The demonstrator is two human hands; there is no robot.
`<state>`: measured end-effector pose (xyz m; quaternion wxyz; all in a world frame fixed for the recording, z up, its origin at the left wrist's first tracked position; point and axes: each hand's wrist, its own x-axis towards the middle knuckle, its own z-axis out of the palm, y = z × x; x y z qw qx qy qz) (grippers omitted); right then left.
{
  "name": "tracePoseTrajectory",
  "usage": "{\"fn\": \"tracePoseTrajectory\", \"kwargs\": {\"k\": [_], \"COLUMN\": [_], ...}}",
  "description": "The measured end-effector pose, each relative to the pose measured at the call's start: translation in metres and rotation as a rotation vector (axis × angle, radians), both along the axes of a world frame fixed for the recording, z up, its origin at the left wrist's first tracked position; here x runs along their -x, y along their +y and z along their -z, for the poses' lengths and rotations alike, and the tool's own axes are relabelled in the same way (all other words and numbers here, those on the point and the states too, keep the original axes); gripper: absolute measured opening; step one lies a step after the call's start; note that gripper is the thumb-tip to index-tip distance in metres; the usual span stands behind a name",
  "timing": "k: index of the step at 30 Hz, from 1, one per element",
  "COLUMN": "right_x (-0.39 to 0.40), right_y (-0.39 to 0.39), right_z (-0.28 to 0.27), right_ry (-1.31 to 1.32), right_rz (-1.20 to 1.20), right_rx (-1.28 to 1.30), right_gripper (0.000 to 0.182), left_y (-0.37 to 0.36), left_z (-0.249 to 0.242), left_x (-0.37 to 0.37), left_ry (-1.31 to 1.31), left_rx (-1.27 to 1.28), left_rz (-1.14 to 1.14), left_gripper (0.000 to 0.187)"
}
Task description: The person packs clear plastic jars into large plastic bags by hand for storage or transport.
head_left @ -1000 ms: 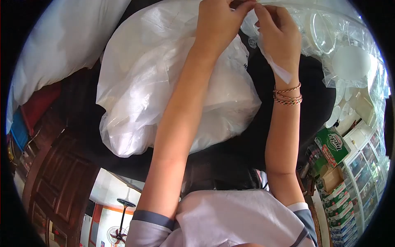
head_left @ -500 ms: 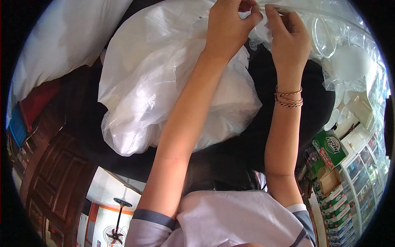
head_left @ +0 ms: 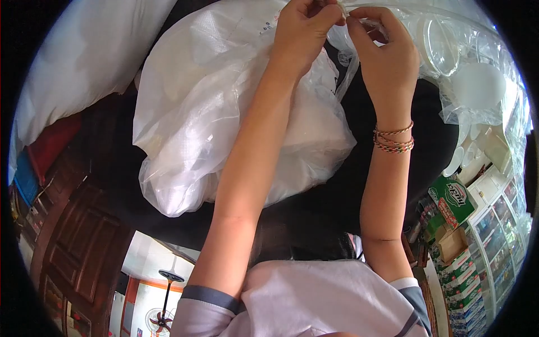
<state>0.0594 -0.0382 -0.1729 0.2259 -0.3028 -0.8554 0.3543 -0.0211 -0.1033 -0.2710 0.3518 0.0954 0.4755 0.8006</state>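
Shop shelves (head_left: 494, 236) sit at your right while both hands meet at the top of view, left hand (head_left: 300, 33) and right hand (head_left: 384, 53) pinching the clear bag's neck (head_left: 343, 12) between fingertips, above the white sack (head_left: 224, 112).

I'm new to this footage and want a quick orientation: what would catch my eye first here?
Two bare arms reach up the middle, the left hand and right hand pinching the neck of a clear plastic bag at top. Left of them bulges a big white sack; beaded bracelets circle the right wrist.
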Motion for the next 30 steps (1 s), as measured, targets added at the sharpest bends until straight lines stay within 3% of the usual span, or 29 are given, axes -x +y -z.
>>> {"fn": "tracePoseTrajectory", "kwargs": {"k": [4, 7, 10, 13, 16, 18, 21, 24, 27, 30], "right_x": [-0.001, -0.001, 0.000, -0.001, -0.003, -0.003, -0.002, -0.010, -0.012, 0.000], "right_y": [0.004, 0.006, 0.008, 0.009, 0.006, 0.002, 0.008, 0.018, 0.019, 0.003], "right_z": [0.001, 0.000, -0.004, -0.007, -0.003, 0.000, -0.004, 0.012, 0.019, -0.025], "right_ry": [-0.025, -0.038, -0.063, -0.064, -0.011, -0.006, -0.087, -0.132, -0.053, -0.141], "right_rz": [0.028, 0.029, 0.034, -0.009, -0.055, -0.053, 0.013, -0.037, -0.049, 0.075], "right_rx": [0.094, 0.126, 0.210, 0.175, 0.081, -0.036, 0.232, 0.021, -0.048, 0.287], "right_gripper": [0.008, 0.008, 0.008, 0.009, 0.010, 0.010, 0.011, 0.019, 0.016, 0.011], "left_y": [-0.002, -0.004, -0.005, -0.004, -0.003, -0.001, -0.003, -0.001, 0.003, 0.004], "left_z": [-0.014, -0.041, -0.034, -0.034, -0.029, -0.030, -0.039, -0.041, -0.039, -0.040], "left_x": [-0.004, -0.010, -0.005, -0.010, -0.009, -0.009, -0.008, -0.007, -0.002, 0.002], "left_ry": [0.145, 0.620, 0.897, 0.650, 0.165, 0.245, 0.324, 0.432, 0.574, 0.736], "left_rx": [0.154, 0.475, 0.484, 0.409, 0.297, 0.324, 0.411, 0.442, 0.418, 0.422], "left_rz": [-0.069, -0.200, -0.244, -0.262, -0.094, -0.136, -0.117, -0.143, -0.177, -0.189], "left_gripper": [0.012, 0.014, 0.016, 0.016, 0.019, 0.021, 0.022, 0.021, 0.019, 0.016]}}
